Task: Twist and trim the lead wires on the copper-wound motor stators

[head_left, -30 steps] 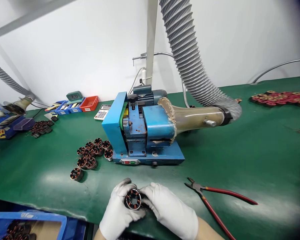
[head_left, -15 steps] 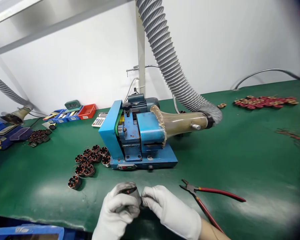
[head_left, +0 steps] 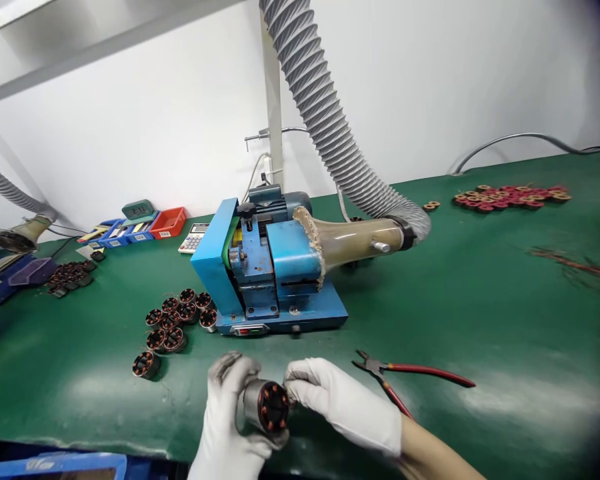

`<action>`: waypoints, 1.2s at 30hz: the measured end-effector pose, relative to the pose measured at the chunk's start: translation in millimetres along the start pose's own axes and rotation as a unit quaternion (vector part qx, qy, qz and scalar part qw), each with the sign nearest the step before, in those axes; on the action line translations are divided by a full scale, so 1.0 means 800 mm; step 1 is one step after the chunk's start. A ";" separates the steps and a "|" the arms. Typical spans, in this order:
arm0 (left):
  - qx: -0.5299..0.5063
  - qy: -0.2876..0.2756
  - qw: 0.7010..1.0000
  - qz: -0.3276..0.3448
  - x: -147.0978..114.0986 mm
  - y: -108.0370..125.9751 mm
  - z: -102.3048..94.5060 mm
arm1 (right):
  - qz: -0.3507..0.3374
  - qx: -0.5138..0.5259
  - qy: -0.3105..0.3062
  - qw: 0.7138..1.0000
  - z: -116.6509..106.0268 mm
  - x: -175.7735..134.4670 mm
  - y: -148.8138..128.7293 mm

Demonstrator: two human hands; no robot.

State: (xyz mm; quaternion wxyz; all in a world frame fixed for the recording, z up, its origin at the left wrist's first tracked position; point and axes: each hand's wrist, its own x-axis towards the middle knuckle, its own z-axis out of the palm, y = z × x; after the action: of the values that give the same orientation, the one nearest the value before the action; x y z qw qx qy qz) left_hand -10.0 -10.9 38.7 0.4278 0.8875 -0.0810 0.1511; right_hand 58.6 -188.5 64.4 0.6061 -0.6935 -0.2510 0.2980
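Compared with the earlier frame, the wound core (head_left: 264, 405) is turned so that its copper-wound end is exposed. It is held above the green table (head_left: 445, 320), clasped around its metal side by the left hand (head_left: 224, 410). The fingertips of the right hand (head_left: 325, 390) are pressed together at the rim; whether a wire is pinched cannot be told. The core is best kept steady, with its windings left unsqueezed.
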 end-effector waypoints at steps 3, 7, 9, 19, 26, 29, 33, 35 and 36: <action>-0.053 -0.080 0.995 -0.024 0.006 -0.001 -0.008 | 0.008 0.000 -0.006 1.000 0.000 0.000 0.000; -0.120 -0.114 0.986 -0.006 0.012 0.000 -0.013 | 0.006 -0.152 0.022 0.988 0.004 -0.002 0.001; -0.062 -0.071 0.995 0.031 0.011 0.000 -0.012 | 0.001 -0.173 0.025 0.985 0.006 -0.001 0.003; 0.013 -0.008 1.000 0.023 -0.005 -0.010 0.010 | 0.027 -0.094 0.056 0.994 0.010 0.009 0.024; 0.104 -0.025 0.993 0.046 -0.020 -0.040 0.024 | 0.112 -0.069 -0.104 0.986 0.017 0.029 0.062; 0.120 -0.060 0.991 0.004 -0.017 -0.053 0.027 | 0.108 -0.137 -0.122 0.977 0.014 0.039 0.063; 0.136 -0.061 0.988 -0.049 -0.011 -0.058 0.029 | 0.055 -0.271 -0.096 0.956 0.005 0.046 0.046; 0.140 -0.054 0.988 -0.043 -0.010 -0.058 0.029 | 0.038 -0.326 -0.097 0.940 -0.005 0.045 0.042; 0.141 -0.051 0.988 -0.042 -0.010 -0.059 0.029 | 0.036 -0.347 -0.100 0.932 -0.013 0.044 0.043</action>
State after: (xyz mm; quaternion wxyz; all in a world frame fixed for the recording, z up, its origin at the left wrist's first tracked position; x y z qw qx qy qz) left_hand 0.2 0.0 -12.1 0.2998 0.9480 -0.0429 0.0975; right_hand 89.8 -175.6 27.3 0.2885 -0.8356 -0.3729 0.2819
